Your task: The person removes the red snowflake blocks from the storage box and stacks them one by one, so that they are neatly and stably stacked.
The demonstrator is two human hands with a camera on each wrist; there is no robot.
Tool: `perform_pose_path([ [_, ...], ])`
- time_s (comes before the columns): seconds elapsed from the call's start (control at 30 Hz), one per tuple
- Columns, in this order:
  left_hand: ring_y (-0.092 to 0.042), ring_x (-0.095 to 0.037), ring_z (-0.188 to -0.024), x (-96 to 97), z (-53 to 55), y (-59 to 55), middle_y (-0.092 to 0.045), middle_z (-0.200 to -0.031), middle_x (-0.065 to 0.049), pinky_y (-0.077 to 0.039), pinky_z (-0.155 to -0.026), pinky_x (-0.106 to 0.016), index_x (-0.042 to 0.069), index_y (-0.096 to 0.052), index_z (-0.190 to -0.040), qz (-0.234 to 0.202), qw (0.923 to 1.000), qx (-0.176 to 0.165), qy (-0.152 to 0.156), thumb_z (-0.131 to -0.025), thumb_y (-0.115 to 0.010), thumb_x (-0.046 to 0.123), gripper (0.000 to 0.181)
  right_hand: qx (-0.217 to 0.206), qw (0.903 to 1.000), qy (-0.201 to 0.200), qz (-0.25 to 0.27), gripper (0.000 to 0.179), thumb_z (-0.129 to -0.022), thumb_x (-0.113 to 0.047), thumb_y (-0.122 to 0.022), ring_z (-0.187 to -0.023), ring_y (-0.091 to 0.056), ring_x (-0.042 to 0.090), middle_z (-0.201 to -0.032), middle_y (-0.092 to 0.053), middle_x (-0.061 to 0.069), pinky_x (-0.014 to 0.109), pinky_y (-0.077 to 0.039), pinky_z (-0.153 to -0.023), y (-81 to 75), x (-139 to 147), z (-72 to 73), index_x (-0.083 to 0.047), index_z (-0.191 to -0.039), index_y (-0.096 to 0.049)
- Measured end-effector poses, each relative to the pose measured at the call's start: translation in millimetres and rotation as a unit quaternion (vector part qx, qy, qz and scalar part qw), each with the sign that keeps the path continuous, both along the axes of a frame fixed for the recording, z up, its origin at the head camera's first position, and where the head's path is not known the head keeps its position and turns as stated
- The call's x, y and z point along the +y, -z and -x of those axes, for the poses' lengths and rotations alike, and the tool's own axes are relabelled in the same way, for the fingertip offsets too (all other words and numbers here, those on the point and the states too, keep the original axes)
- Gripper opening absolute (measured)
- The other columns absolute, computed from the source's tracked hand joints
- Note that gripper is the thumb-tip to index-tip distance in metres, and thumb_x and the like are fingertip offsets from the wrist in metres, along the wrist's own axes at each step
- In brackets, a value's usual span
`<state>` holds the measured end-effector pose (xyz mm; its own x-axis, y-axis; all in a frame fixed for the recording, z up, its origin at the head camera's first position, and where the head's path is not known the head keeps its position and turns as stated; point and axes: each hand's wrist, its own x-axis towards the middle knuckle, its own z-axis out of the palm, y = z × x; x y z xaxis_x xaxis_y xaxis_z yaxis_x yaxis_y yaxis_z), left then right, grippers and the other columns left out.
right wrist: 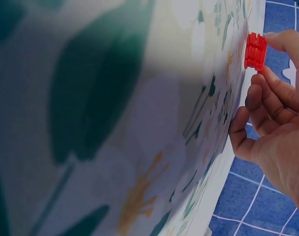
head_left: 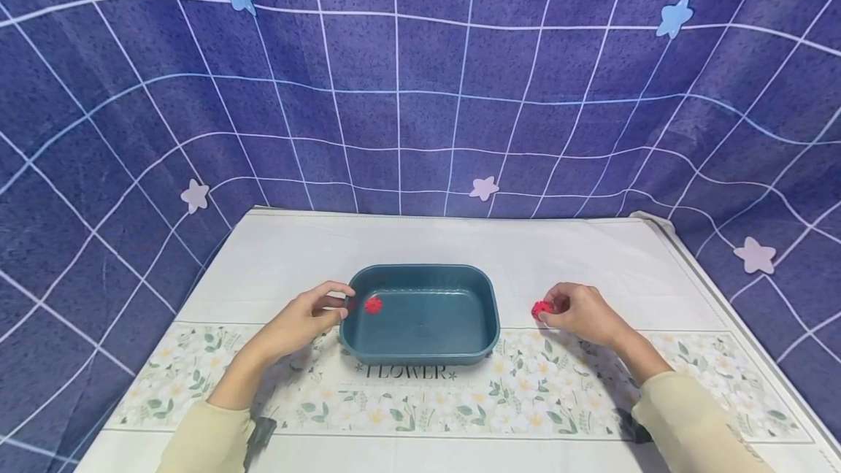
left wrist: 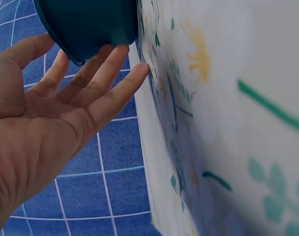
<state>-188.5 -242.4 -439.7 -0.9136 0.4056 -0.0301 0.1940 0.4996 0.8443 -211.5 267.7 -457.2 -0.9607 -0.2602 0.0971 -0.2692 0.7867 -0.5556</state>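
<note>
A dark teal rectangular basin (head_left: pixel 420 358) sits on the table, with a flat red notched disc (head_left: pixel 373 305) inside near its left end. My left hand (head_left: pixel 318 316) is at the basin's left side, fingertips right at the rim and outer wall, fingers loosely extended. In the left wrist view, the basin's outer wall (left wrist: pixel 97 29) rises just beyond the fingers. To the right of the basin, my right hand (head_left: pixel 581 312) pinches a small stack of red notched discs (right wrist: pixel 256 51) between thumb and index finger, close over the tabletop. The other right fingers curl loosely below.
A white tablecloth (head_left: pixel 558 247) with a floral band (head_left: pixel 525 400) and printed lettering covers the table. Behind and at both sides hangs a blue grid-patterned curtain (head_left: pixel 427 122) with star shapes. The table's back edge meets this curtain.
</note>
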Motion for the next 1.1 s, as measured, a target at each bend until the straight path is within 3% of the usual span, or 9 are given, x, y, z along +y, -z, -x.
perform_pose_path([
  [0.23, -0.064, -0.040, -0.127, 1.7, 1.1, -3.1, -0.060, -0.145, -0.020, -0.057, -0.099, -0.052, 0.013, -0.053, -0.142, 0.003, 1.0000, -0.002, -0.007, -0.106, -0.061, 0.026, 0.039, -0.004, 0.9997, 0.010, 0.023, 0.024, -0.091, -0.024, -0.077, -0.075, -0.056, 0.013, -0.082, -0.064, 0.001, 0.024, -0.047, -0.066, -7.9, -0.2, 0.3, -0.005, -0.105, -0.072],
  [0.47, -0.062, -0.041, -0.129, -1.1, 0.0, -1.3, -0.060, -0.144, -0.022, -0.057, -0.098, -0.051, 0.010, -0.053, -0.142, -0.012, 0.9999, -0.006, -0.001, -0.106, -0.061, 0.024, 0.039, 0.047, 0.9950, -0.007, 0.088, 0.018, -0.094, -0.021, -0.072, -0.077, -0.061, 0.011, -0.081, -0.065, 0.001, 0.023, -0.047, -0.068, -29.7, -21.4, 12.1, -0.006, -0.105, -0.073],
  [0.8, -0.062, -0.041, -0.130, 0.3, 0.0, 2.4, -0.059, -0.144, -0.023, -0.057, -0.098, -0.049, 0.010, -0.053, -0.141, -0.020, 0.9998, -0.007, 0.004, -0.106, -0.061, 0.025, 0.039, 0.001, 0.9784, -0.076, 0.192, 0.018, -0.095, -0.012, -0.070, -0.083, -0.069, 0.014, -0.100, -0.076, 0.011, 0.022, -0.055, -0.073, -54.0, -76.8, 23.6, -0.005, -0.112, -0.071],
  [1.1, -0.061, -0.041, -0.129, -0.6, -0.2, 1.3, -0.060, -0.143, -0.025, -0.057, -0.097, -0.050, 0.008, -0.052, -0.143, -0.021, 0.9997, -0.008, 0.005, -0.106, -0.061, 0.024, 0.041, -0.033, 0.9651, -0.141, 0.218, 0.024, -0.093, -0.012, -0.072, -0.085, -0.067, 0.015, -0.092, -0.070, 0.005, 0.026, -0.055, -0.076, -58.5, -133.3, 32.5, -0.007, -0.117, -0.071],
])
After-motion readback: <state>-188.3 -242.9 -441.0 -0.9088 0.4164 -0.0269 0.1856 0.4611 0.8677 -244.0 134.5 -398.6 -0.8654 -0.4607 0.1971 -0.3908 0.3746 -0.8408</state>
